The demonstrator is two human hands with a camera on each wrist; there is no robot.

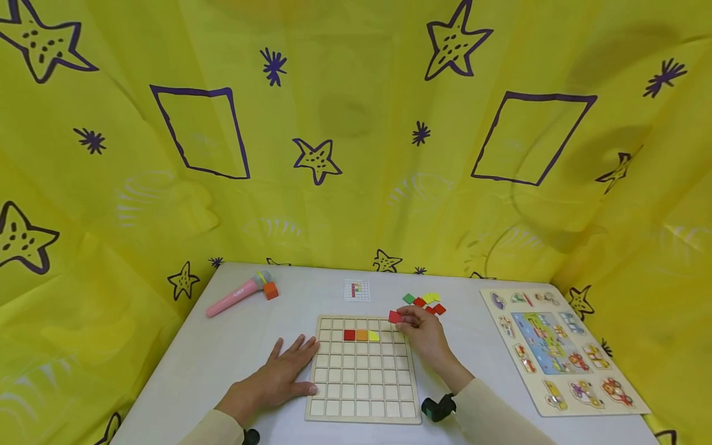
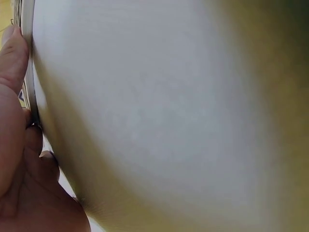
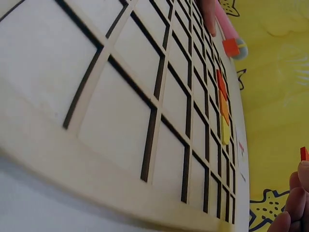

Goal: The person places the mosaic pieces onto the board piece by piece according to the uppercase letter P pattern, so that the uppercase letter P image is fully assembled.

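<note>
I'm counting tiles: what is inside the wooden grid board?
In the grid board: a red tile, an orange tile and a yellow tile, side by side. What lies beneath them is covered.

Head view, from 6 o'clock, faces down toward 12 across the white table (image 1: 222, 346); wrist views sit close, the right sharing its pale wooden grid board (image 1: 362, 375).

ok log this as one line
right hand: pinches red tile; left hand: touches grid board; in grid: darker-red tile, orange tile, yellow tile
</note>
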